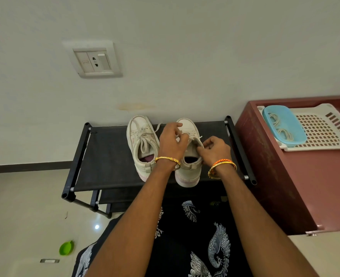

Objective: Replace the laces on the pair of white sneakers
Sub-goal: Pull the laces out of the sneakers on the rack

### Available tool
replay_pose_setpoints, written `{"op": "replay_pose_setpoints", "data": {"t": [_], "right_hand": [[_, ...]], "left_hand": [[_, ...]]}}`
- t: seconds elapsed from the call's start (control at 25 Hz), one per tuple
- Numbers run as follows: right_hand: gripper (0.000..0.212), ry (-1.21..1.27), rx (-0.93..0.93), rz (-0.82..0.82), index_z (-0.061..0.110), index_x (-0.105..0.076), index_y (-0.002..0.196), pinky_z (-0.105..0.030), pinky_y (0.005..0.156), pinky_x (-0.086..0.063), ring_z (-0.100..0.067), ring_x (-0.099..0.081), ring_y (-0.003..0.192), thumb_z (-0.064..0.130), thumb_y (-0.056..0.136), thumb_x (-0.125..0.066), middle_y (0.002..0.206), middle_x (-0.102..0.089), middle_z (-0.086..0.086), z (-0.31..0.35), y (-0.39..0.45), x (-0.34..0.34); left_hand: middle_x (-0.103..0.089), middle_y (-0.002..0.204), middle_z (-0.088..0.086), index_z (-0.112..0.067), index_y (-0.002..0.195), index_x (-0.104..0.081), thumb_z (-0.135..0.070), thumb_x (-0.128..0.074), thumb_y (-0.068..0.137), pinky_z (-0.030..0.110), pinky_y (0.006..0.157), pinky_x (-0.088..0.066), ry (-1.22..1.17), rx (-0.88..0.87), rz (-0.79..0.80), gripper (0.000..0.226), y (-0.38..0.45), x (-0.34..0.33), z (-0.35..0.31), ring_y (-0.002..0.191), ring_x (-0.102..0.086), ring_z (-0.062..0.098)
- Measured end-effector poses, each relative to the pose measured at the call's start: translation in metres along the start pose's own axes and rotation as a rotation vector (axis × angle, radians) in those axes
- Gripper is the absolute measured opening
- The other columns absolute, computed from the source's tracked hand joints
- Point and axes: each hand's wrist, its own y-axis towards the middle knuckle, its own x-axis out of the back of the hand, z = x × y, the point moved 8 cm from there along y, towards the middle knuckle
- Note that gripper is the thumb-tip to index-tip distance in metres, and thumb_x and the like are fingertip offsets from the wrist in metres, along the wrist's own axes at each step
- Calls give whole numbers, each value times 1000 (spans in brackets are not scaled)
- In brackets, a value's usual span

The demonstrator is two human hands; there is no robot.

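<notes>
The left hand (pixel 172 139) curls its fingers over the laced front of the right-hand sneaker (pixel 188 154), its grip pinching the lace (pixel 180 134) there. The right hand (pixel 215 149) grips the top edge of that sneaker's tongue (pixel 195 141), thumb and fingers closed on it. A loose lace end pokes out just above the right hand. Both wrists carry gold bangles, the right one also an orange band.

The left-hand sneaker (pixel 142 145) stands just beside its mate, apart from both hands, its lace tied in a loose bow. Both sneakers sit toes toward the wall on the black fabric top of a shoe rack (pixel 105 156).

To the right stands a maroon cabinet (pixel 309 186) bearing a white perforated tray (pixel 325 134). A blue basket (pixel 283 126) on the tray holds coiled pale laces (pixel 284 133). A green lid (pixel 66 248) lies on the floor, lower left.
</notes>
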Motion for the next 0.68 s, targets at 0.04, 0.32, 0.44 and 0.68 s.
{"op": "replay_pose_setpoints", "data": {"t": [0.04, 0.32, 0.44, 0.68], "right_hand": [[13, 2, -2, 1, 13, -60, 84, -33, 71, -56, -19, -62, 74, 18, 78, -70, 78, -63, -4, 0, 0, 0], [15, 8, -2, 13, 13, -60, 87, -33, 72, -57, -19, -62, 76, 18, 79, -71, 80, -62, -4, 1, -2, -2], [16, 4, -2, 21, 13, -58, 86, -33, 71, -55, -19, -61, 78, 19, 79, -71, 79, -60, -3, 1, 0, -2], [25, -55, 67, 23, 16, -59, 105, -35, 76, -53, -22, -60, 85, 17, 82, -67, 90, -60, -4, 6, -1, -4]], "left_hand": [[-61, 111, 9, -16, 70, -40, -4, -55, 85, 26, 78, -46, -33, 55, -31, 24, 0, 5, 5, 101, -57, 17], [-57, 74, 2, -8, 81, -45, -12, -51, 90, 21, 62, -42, -131, 357, -160, 12, -7, 10, 27, 65, -53, 7], [-58, 74, 5, -9, 84, -40, -13, -45, 93, 31, 63, -42, -164, 463, -193, 10, -8, 10, 36, 66, -54, 14], [-62, 102, 15, -11, 109, -39, -12, -41, 96, 37, 79, -54, -217, 357, -240, 13, -12, 24, 19, 85, -64, 25]]}}
